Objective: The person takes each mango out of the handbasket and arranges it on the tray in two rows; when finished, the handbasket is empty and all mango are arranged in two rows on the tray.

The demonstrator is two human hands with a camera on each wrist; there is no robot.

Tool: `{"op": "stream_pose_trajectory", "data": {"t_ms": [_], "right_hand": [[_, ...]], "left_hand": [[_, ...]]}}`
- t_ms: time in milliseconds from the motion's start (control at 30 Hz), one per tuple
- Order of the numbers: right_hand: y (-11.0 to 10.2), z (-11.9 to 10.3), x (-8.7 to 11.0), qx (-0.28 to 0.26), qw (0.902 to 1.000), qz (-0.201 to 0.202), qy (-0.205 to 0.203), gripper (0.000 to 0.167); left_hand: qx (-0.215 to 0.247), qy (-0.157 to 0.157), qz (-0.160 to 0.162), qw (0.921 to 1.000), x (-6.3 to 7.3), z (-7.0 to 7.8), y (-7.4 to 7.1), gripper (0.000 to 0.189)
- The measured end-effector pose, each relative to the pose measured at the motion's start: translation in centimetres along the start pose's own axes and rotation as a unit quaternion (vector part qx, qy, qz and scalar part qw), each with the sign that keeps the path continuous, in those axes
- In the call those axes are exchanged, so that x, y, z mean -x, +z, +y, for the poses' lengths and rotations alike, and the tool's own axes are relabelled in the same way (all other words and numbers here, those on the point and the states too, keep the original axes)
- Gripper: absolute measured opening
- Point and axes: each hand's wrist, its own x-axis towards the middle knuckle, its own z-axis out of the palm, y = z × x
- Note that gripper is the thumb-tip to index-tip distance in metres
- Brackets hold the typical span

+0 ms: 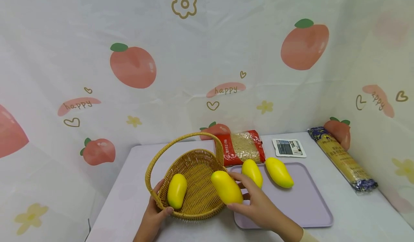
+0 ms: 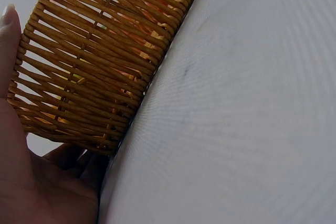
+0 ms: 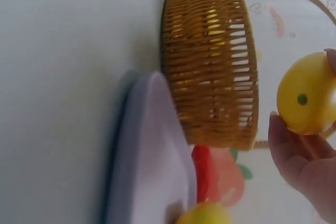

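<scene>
A wicker basket [image 1: 197,177] with a tall arched handle stands on the white table, one yellow mango [image 1: 177,191] lying inside at its left. My left hand [image 1: 153,213] grips the basket's left side, thumb at the rim; the left wrist view shows its palm close to the woven wall [image 2: 100,51]. In my right hand [image 1: 255,202] is another mango [image 1: 227,187], held between thumb and fingers over the basket's right rim. The right wrist view shows this mango [image 3: 310,94] end-on, above rim height. Two more mangoes [image 1: 252,173] [image 1: 279,172] lie on the lilac tray [image 1: 291,209].
Behind the tray lies a red bag of grain [image 1: 242,146], close to the basket handle. A white flat package [image 1: 289,148] is at the back, and a long pasta packet [image 1: 343,159] lies along the right side. A patterned cloth wall [image 1: 181,101] borders the table's back.
</scene>
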Motion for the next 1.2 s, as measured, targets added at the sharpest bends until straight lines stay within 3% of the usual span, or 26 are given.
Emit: {"op": "stream_pose_trajectory", "data": {"t_ms": [167,567,1067,1200], "right_hand": [[-0.8,0.9,1.2,0.009,0.9998,0.018,0.006,0.074],[-2.9,2.3,3.5,0.028,0.9957,0.024,0.085,0.080],[-4.8,4.8,5.8,0.101,0.9743,0.013,0.201,0.092],[-5.1,4.9,5.9,0.118,0.9702,0.008,0.212,0.092]], "left_hand": [[-0.002,0.001,0.001,1.0000,0.1,-0.1,0.0,0.091],[-0.005,0.003,0.002,1.0000,0.1,-0.1,0.0,0.091],[0.002,0.000,0.002,1.0000,0.0,0.0,0.1,0.091],[0.002,0.001,0.002,1.0000,0.1,0.0,0.0,0.092]]}}
